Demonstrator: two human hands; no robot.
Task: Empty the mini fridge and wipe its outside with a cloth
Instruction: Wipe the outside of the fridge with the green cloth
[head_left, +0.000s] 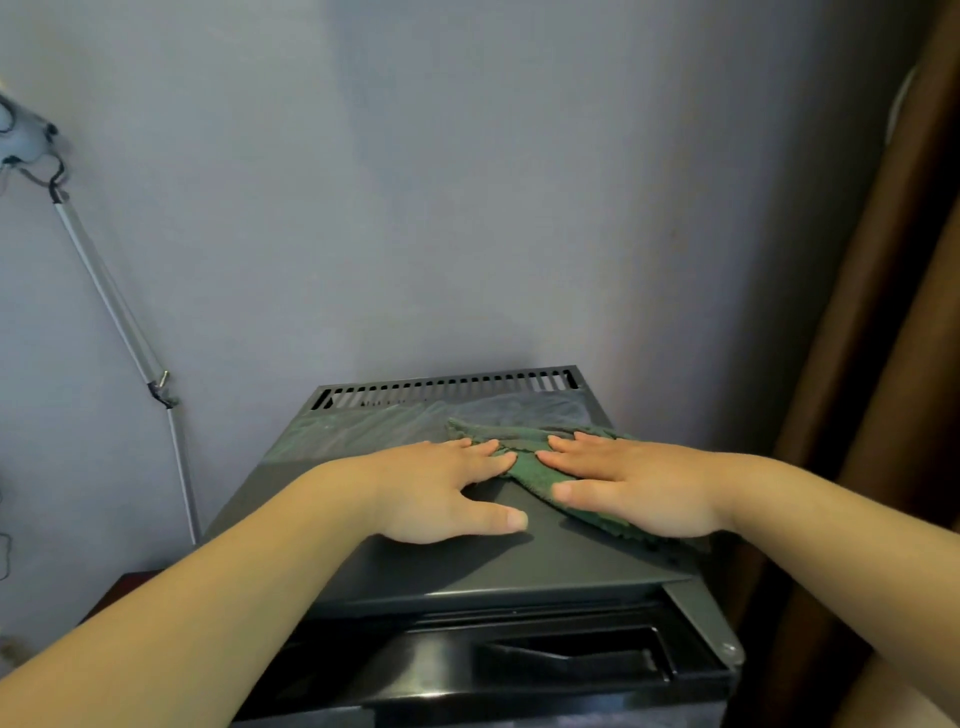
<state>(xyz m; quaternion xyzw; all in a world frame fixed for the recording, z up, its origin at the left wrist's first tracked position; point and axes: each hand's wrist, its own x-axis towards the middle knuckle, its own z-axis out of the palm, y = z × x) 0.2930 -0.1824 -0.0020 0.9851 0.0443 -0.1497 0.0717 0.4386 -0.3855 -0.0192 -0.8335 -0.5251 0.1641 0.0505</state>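
Hands (441, 488) (636, 491) flat — cloth (524, 470) half hidden.

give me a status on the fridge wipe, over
Both hands flat: left hand on mini fridge top, touching green cloth; right hand pressing cloth. Wet streaks toward rear vent. Nothing blocking on top.
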